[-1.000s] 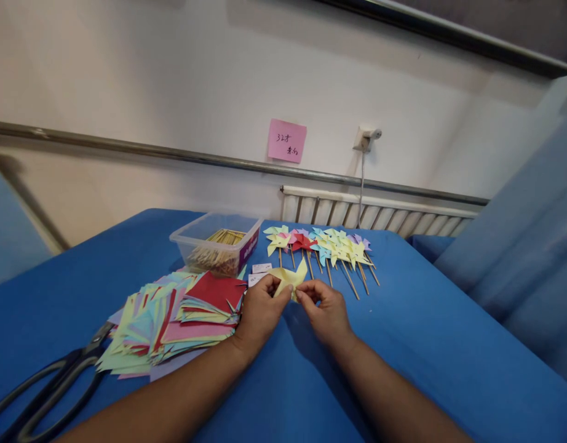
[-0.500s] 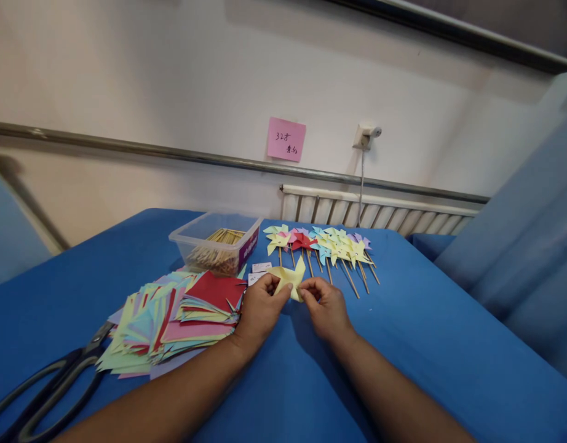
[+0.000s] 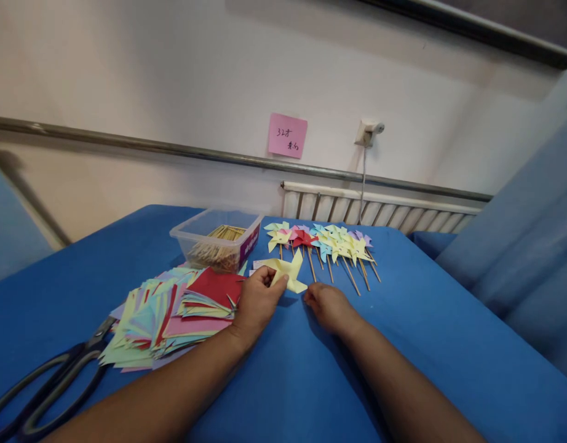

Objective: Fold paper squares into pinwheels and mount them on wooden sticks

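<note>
My left hand (image 3: 254, 303) pinches a yellow paper pinwheel (image 3: 286, 272) by its left side, holding it just above the blue table (image 3: 417, 320). My right hand (image 3: 327, 305) rests low on the table to the right of the pinwheel, its fingers curled and apart from the paper; whether anything is in them is hidden. A spread pile of cut coloured paper squares (image 3: 173, 314) lies just left of my left hand. A row of finished pinwheels on sticks (image 3: 327, 243) lies beyond my hands.
A clear plastic box of wooden sticks (image 3: 219, 241) stands behind the paper pile. Black scissors (image 3: 48, 384) lie at the near left. A radiator (image 3: 376, 212), a rail and a pink note (image 3: 287, 135) are on the wall behind. Blue cushions rise on the right.
My right hand has let go of the yellow pinwheel and dropped to the table. My left hand still holds the pinwheel, now slightly further from me.
</note>
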The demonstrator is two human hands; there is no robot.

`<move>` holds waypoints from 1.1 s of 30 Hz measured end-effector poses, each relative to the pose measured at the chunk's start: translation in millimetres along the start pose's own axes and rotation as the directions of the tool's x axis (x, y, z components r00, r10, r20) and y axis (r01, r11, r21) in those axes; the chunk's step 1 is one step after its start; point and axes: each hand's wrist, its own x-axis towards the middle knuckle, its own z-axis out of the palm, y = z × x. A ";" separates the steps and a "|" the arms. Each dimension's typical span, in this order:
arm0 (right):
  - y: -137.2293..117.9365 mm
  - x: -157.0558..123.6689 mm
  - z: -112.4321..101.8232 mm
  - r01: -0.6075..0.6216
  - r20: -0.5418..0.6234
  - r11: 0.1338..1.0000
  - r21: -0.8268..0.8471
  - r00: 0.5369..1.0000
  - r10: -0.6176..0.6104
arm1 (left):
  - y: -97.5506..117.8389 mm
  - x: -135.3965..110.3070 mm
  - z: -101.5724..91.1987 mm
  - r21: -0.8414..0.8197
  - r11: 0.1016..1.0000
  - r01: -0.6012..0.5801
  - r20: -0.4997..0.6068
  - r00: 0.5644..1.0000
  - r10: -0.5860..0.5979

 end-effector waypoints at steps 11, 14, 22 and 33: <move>-14.2 -5.9 -8.8 -0.007 0.039 0.974 -0.225 0.999 0.016 | -3.0 -0.4 0.4 -0.003 1.000 -0.002 0.020 1.000 0.002; -19.5 -5.6 -5.0 -0.031 0.018 0.962 -0.271 0.999 0.037 | -3.3 -0.1 0.7 -0.009 1.000 -0.001 0.024 1.000 0.001; -29.9 -3.6 4.0 -0.085 -0.034 0.938 -0.335 0.996 0.079 | -0.4 -0.4 1.5 -0.029 1.000 0.009 0.031 0.999 -0.008; -33.7 -2.9 5.5 -0.145 -0.084 0.941 -0.305 0.989 0.125 | 0.4 0.5 1.3 -0.048 0.999 0.023 0.032 0.999 -0.021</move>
